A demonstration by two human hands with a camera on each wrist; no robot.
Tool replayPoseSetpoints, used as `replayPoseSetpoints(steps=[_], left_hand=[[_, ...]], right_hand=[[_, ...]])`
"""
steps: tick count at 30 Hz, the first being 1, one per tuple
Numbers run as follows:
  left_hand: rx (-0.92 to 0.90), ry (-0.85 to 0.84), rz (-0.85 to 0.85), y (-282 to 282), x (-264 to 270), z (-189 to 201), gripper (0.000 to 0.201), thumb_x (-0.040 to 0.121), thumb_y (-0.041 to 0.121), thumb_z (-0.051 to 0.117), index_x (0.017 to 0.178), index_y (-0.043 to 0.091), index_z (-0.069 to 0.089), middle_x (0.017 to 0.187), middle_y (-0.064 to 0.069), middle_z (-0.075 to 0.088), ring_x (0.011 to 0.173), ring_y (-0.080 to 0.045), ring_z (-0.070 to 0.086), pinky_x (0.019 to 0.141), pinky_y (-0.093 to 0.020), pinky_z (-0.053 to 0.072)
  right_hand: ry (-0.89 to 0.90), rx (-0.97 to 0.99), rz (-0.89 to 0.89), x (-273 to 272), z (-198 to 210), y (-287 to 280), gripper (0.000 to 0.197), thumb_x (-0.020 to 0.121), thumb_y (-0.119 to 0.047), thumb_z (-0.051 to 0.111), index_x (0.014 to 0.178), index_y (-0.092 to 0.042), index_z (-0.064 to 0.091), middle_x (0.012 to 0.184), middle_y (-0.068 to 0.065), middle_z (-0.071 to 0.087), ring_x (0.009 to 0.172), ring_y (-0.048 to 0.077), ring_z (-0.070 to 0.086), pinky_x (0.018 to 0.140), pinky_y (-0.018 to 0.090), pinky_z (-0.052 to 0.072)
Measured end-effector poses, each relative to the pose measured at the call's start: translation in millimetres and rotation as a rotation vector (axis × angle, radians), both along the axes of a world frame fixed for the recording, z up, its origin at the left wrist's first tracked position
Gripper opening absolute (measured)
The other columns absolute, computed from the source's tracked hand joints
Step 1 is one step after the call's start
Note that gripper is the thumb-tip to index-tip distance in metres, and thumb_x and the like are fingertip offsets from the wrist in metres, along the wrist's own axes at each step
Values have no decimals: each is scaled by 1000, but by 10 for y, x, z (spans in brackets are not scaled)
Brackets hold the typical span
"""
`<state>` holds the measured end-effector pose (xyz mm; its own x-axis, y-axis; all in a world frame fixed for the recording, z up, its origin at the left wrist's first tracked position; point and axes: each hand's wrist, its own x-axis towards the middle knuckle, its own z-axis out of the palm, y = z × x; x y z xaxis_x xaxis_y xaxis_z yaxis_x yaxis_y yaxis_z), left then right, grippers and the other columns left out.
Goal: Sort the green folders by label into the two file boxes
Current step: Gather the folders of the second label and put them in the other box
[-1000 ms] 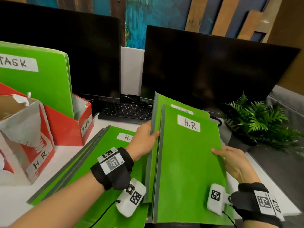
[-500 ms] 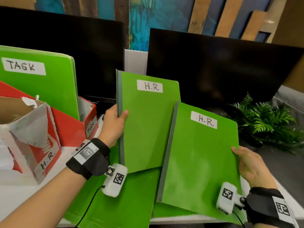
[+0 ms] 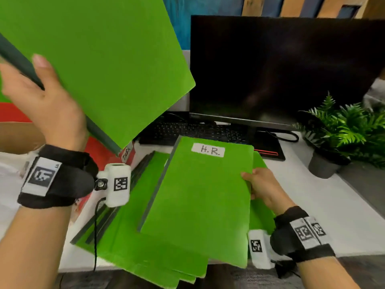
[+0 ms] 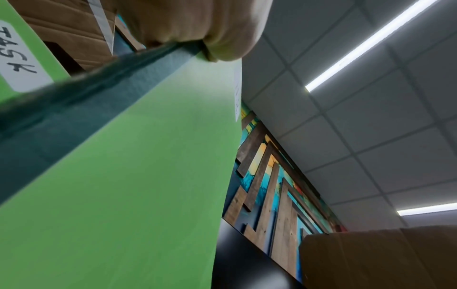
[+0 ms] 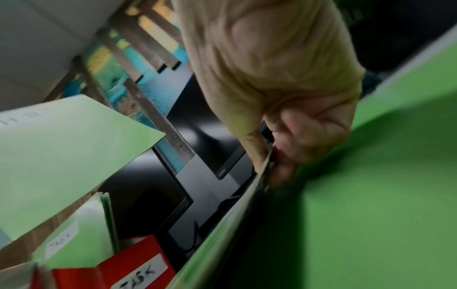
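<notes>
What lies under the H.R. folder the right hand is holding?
Under the H.R. folder, pinched by the right hand, lie more green folders on the white desk. Their labels are covered.

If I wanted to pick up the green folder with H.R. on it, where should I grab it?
Probably grab the H.R. folder by its long right edge, coming from the right. That edge is tipped up off the pile of folders, so fingers can slip under it and the thumb can go on top. The right hand holds it there now. The gray spine side lies low against the pile.
</notes>
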<state>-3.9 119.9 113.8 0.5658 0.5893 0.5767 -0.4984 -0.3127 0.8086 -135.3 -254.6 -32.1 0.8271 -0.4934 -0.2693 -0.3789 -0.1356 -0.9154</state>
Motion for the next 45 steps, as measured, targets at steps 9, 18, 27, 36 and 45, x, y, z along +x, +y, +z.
replayPoseSetpoints(steps=[9,18,27,36,45], left_hand=[[209,73,-463,-585,-311,-95,4,95,18,51,98,20,48,89,7,55,83,-10,50,77,-25,42],[925,912,-604,-687,-205,-1053,23,89,12,63,105,5,49,95,-13,59,99,-34,61,70,-31,43],[1231,1166,-398,-565,-219,-1327,24,92,9,54,113,-1,48,121,-21,58,110,-35,57,86,-36,46],[1548,890,-630,-974,-471,-1142,89,80,41,71,150,20,21,153,-11,23,141,-30,24,114,-48,30],[1626,1060,-979,-1231,-558,-1189,79,85,44,65,150,24,25,158,-4,20,144,-27,25,118,-41,23]], right_hand=[[133,-95,278,-20,-130,300,23,96,-9,56,74,-5,59,50,4,54,30,10,41,32,16,31],[98,-52,57,-44,-31,-99,15,98,-8,52,102,2,62,63,10,61,33,11,48,34,17,37],[410,-616,-26,-46,-15,-403,60,76,-44,75,120,-9,54,122,16,57,117,37,52,96,44,47],[513,-478,10,-147,-79,-601,66,68,-19,87,116,0,45,126,22,54,116,39,54,90,42,48],[408,-309,-134,-162,-46,-885,50,70,-2,84,107,11,52,109,30,62,102,43,63,90,53,52]])
